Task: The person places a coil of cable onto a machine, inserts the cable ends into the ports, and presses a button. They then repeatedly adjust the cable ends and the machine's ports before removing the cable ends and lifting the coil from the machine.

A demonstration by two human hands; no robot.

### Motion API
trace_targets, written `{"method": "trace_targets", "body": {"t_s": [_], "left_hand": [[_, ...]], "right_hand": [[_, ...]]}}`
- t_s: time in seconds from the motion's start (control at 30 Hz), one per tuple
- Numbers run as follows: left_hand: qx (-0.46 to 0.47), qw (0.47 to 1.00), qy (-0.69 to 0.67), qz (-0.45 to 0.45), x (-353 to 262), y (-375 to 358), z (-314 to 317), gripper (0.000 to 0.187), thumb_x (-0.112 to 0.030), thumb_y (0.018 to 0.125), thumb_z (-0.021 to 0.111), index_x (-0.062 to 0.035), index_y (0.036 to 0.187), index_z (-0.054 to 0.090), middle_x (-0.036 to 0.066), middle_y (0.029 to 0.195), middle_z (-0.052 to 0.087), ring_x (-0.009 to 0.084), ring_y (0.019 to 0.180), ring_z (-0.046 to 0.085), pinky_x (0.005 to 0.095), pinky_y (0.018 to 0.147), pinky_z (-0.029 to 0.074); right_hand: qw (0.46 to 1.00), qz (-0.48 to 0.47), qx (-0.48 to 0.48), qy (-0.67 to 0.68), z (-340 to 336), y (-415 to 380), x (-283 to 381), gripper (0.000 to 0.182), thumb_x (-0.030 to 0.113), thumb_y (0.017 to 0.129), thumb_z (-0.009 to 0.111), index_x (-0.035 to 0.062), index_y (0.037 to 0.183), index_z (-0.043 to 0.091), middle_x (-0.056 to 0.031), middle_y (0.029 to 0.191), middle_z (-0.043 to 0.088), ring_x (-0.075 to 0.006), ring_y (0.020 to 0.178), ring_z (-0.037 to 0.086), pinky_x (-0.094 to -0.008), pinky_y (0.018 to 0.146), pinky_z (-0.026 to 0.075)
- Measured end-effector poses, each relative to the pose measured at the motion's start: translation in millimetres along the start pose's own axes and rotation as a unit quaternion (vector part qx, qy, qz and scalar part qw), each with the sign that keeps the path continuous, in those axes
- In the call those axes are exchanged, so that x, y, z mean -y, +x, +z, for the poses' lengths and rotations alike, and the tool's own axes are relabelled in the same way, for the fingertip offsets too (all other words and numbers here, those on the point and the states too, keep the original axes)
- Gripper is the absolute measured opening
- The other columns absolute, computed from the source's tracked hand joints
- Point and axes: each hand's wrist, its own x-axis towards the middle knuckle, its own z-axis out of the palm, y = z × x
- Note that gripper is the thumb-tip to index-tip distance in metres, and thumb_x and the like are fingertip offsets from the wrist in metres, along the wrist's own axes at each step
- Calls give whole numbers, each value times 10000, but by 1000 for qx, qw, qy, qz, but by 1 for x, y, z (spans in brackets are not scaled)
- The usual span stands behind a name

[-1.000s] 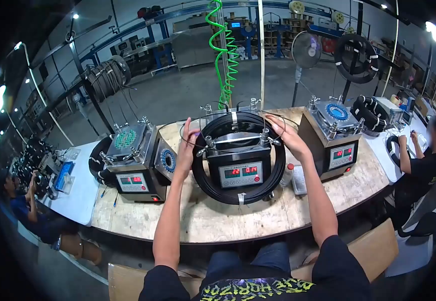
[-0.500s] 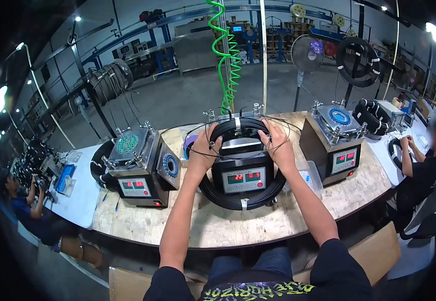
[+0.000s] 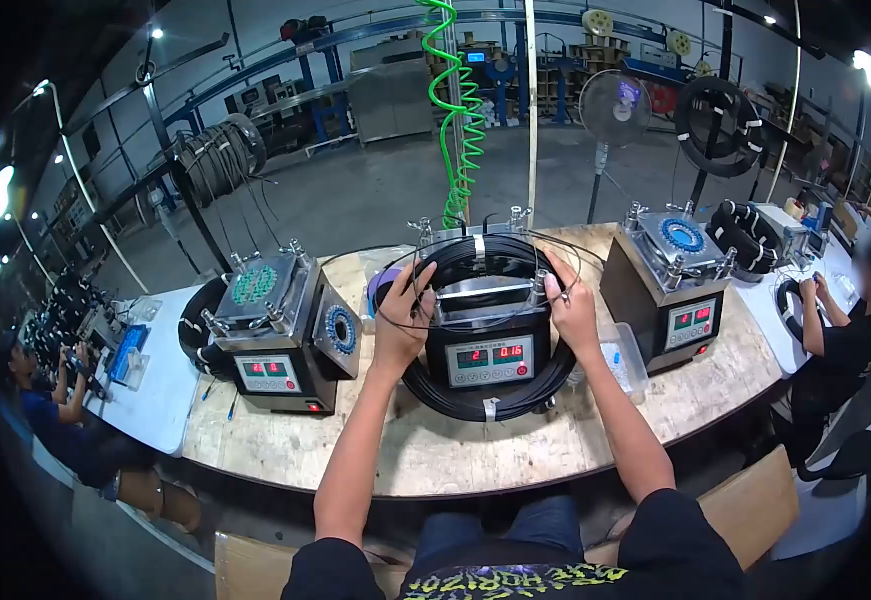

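Note:
A black cable coil (image 3: 495, 392) with white tape ties hangs around the middle test machine (image 3: 488, 352), which shows red digits on its front. My left hand (image 3: 402, 312) rests on the machine's left side, pinching a thin black wire end. My right hand (image 3: 572, 308) is at the machine's right clamp post, fingers closed on the other thin wire end. Thin wire loops (image 3: 395, 300) stand out around the top of the coil.
Similar machines stand at left (image 3: 273, 340) and right (image 3: 677, 290) on the wooden bench (image 3: 435, 450). A clear plastic box (image 3: 619, 358) lies beside my right forearm. A green coiled hose (image 3: 453, 100) hangs behind. Other people work at far left (image 3: 50, 400) and far right (image 3: 845, 330).
Both hands came in from the coil's outer edges to the clamp posts on top of the middle machine, then dropped slightly. The display digits changed.

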Motion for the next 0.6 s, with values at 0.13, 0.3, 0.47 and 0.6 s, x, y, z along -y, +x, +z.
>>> {"method": "trace_targets", "body": {"t_s": [0.13, 0.3, 0.47, 0.6], "left_hand": [[-14, 1000, -16, 7, 0, 0, 2, 347, -151, 1052, 600, -64, 1378, 680, 236, 1428, 613, 406, 1220, 658, 396, 1030, 522], [-20, 999, -36, 6, 3, 0, 3, 350, -156, 1052, 610, -73, 1384, 681, 223, 1429, 621, 393, 1227, 661, 393, 1040, 516], [-8, 999, -42, -8, 3, 0, 2, 359, -179, 1055, 611, -83, 1396, 673, 216, 1456, 605, 387, 1287, 627, 401, 1077, 491], [2, 999, -28, -22, 4, -7, 2, 409, -198, 1054, 617, -107, 1453, 626, 198, 1499, 572, 390, 1354, 574, 414, 1115, 461]], "right_hand": [[988, 87, 53, 118, -6, 4, -5, 458, 235, 1077, 566, -2, 1468, 579, -215, 1427, 645, -285, 1354, 592, -351, 1155, 398], [954, 173, 105, 222, -20, 13, -8, 509, 223, 1040, 639, -6, 1488, 565, -110, 1478, 616, -208, 1367, 551, -330, 1185, 364], [913, 233, 134, 305, -29, 25, -7, 535, 176, 990, 699, 3, 1481, 573, -95, 1466, 617, -183, 1385, 529, -313, 1192, 351], [953, 175, 112, 220, -20, 13, -6, 483, 205, 1063, 592, 30, 1512, 553, -105, 1503, 598, -209, 1413, 516, -329, 1202, 344]]}}
